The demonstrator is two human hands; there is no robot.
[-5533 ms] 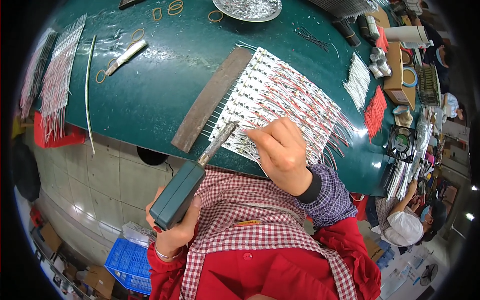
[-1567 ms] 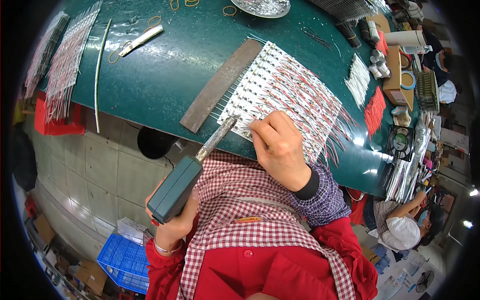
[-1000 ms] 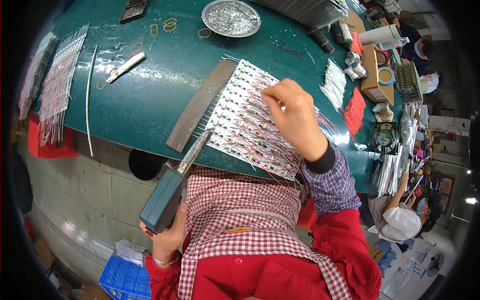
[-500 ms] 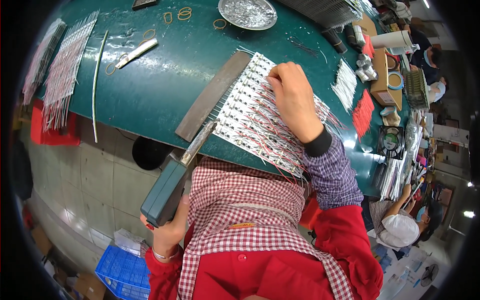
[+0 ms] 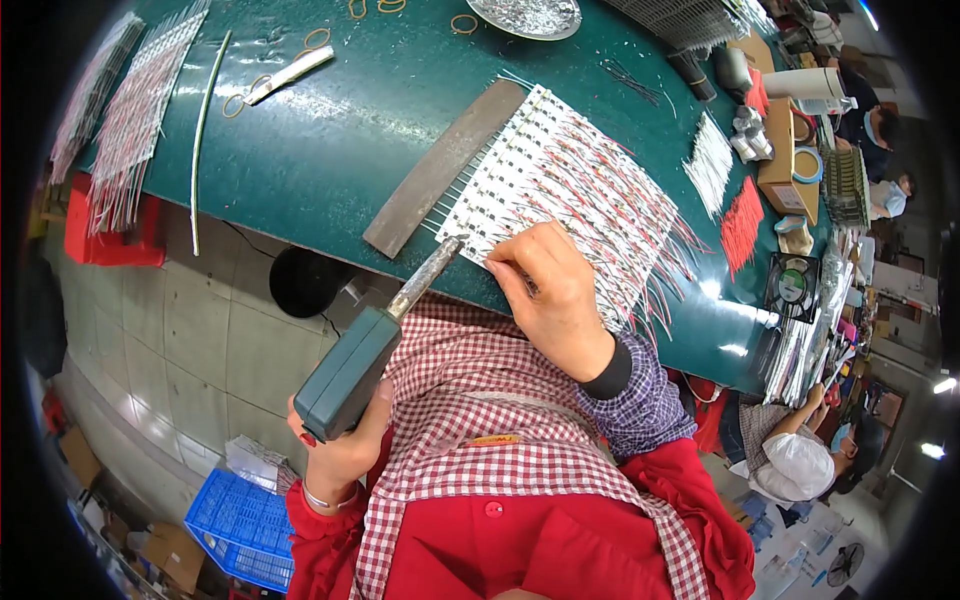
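Observation:
My left hand (image 5: 345, 440) is wrapped round the dark green grip of a soldering gun (image 5: 350, 375). The gun's tip meets the near left corner of a white panel of small circuit boards (image 5: 497, 190), which carries rows of black parts. Red, white and black wires (image 5: 600, 195) spread over the panel's right part. By the panel's near edge, my right hand (image 5: 550, 285) is closed in a pinch just right of the tip; whatever it holds is hidden. A flat grey-brown bar (image 5: 440, 170) lies along the panel's left side, over thin strips sticking out from it.
The green table (image 5: 300, 150) bears a metal dish of silvery bits (image 5: 530, 15), bundles of white wires (image 5: 708, 165) and red wires (image 5: 742, 225), and wired strips (image 5: 150, 100) at far left. A small fan (image 5: 793, 285) stands right. A person (image 5: 800, 450) works beyond.
My right hand has come from the panel's far part to its near edge, beside the gun's tip. The soldering gun stays at the near left corner; the whole view has shifted slightly.

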